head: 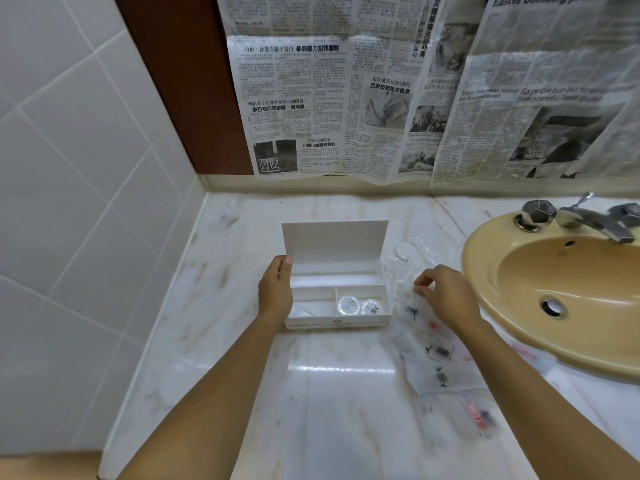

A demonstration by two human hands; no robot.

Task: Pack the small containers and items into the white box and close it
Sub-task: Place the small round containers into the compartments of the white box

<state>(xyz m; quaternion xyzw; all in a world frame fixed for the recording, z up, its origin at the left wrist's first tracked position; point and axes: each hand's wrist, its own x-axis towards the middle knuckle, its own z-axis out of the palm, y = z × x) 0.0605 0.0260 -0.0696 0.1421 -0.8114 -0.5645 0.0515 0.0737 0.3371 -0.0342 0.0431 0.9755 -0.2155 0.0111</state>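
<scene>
White box (337, 320) sits open mid-counter (339, 393), lid up at the back, long axis left-right. Two round containers (349, 305) are in its front-right compartment. Left hand (276, 292) grips the box's left end, thumb on the lid corner. Loose clear items (405, 268) lie just right of the box, by the right hand (446, 294) (the nearer one). Its fingertips bunch together; whether they pinch anything can't be told, since the clear plastic blurs out.

Well beyond the right grip (446, 294), the grey English newspaper sheet (554, 109) on the wall carries "Easter bombing prob…", "Six people hurt" and "Major Indonesian natural". Beyond the left grip (275, 292), the Chinese newspaper sheet (311, 109) reads "民衆應問誰來負責". Labels on the two round white lids (348, 304) between the grips are illegible.
</scene>
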